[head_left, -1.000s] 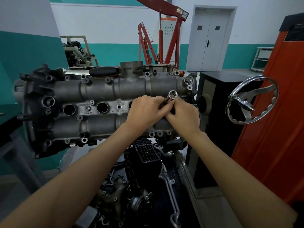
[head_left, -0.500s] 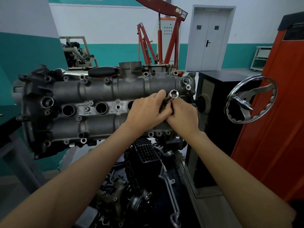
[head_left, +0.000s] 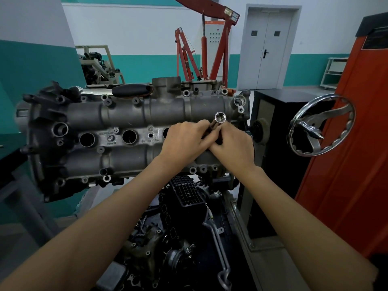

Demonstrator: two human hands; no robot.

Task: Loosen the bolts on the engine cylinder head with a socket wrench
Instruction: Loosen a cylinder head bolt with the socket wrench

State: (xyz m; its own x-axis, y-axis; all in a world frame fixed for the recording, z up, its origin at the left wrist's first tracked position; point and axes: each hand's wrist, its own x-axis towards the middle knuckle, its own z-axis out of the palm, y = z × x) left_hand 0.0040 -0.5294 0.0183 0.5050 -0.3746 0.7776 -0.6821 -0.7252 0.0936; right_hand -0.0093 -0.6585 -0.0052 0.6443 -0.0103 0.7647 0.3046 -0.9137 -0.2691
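Hands: left hand (head_left: 184,139) and right hand (head_left: 233,145) touching | both grip socket wrench (head_left: 217,121) | over cylinder head (head_left: 126,114)

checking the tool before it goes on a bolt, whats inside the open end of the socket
The socket points its open end at the camera: a hollow, shiny bore with nothing in it. Its lower shaft is covered by the left hand and right hand.

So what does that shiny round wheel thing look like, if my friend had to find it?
Start at the big orange cabinet on the right. Just in front of its left edge, beside the black stand that carries the grey engine, is the wheel. It is the only chrome ring here, with curved spokes and a bumpy inner rim.
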